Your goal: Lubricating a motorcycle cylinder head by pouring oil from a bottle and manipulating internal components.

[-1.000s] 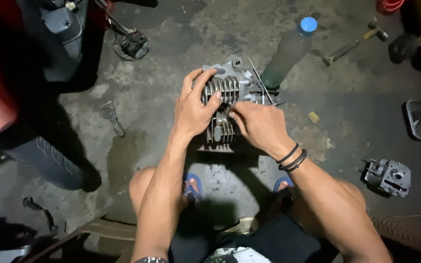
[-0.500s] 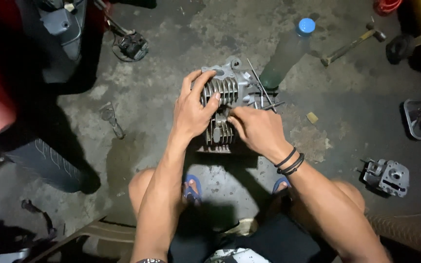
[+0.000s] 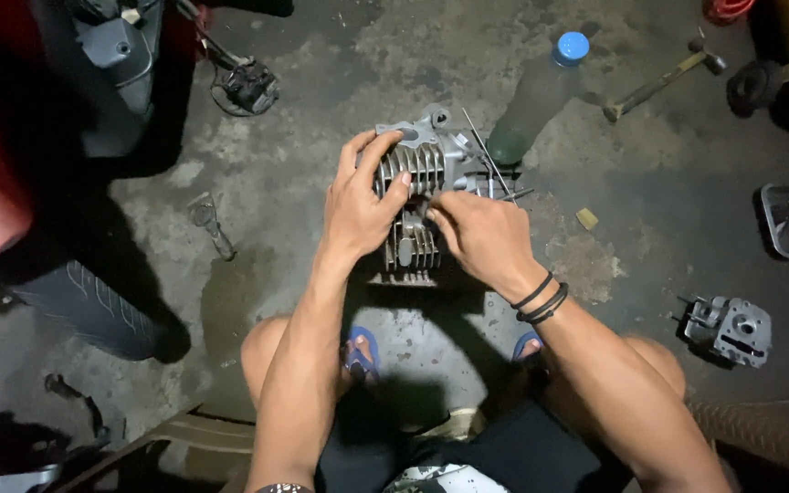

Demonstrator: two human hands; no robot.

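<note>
Both hands, left hand point(image 3: 358, 205) and right hand point(image 3: 481, 233), grasp the finned engine cylinder point(image 3: 422, 196) on the floor point(image 3: 321, 100); a blue-capped bottle point(image 3: 536, 96) lies just far-right, a hammer point(image 3: 659, 84) beyond.

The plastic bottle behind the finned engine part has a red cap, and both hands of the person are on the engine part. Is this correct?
Not quite. The head view shows that the plastic bottle has a blue cap, not a red one. The rest holds: the bottle stands behind the finned engine part, and both the left hand and the right hand are on that part.
</note>
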